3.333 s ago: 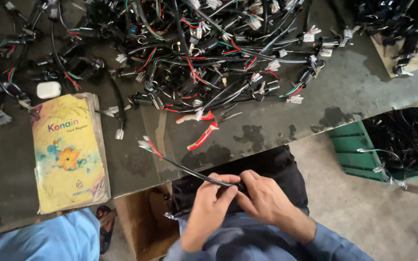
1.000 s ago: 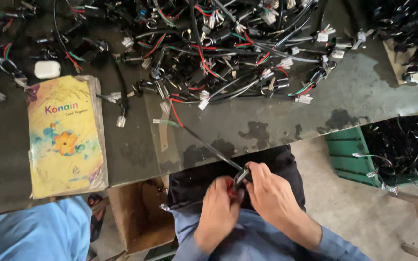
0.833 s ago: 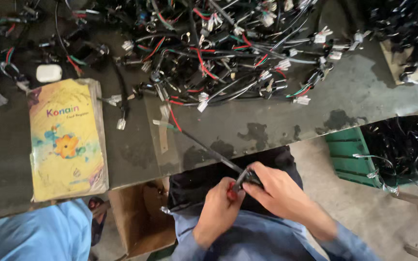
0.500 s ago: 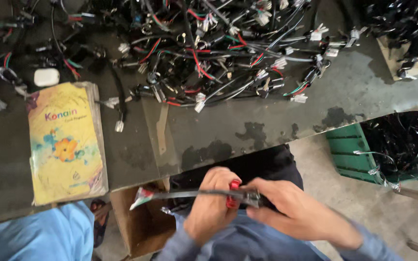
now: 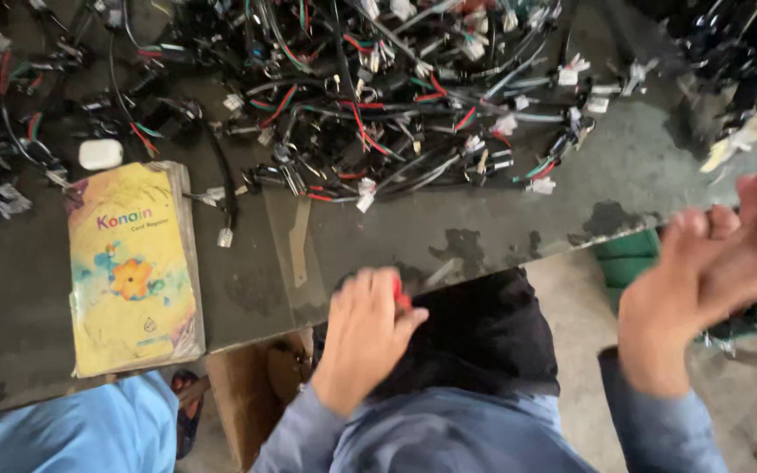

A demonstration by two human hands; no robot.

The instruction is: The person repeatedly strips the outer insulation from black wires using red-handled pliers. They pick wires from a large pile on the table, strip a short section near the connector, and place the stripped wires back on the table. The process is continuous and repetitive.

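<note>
Left hand (image 5: 363, 337) at the worktop (image 5: 484, 236) edge, grip closed on a small red piece (image 5: 401, 294), seemingly a wire end. Right hand (image 5: 720, 271), at three o'clock, blurred, fingers spread wide, holding nothing.

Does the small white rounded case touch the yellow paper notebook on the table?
Apart. The head view shows the white rounded case above the yellow notebook, with a strip of dark table between them.
</note>
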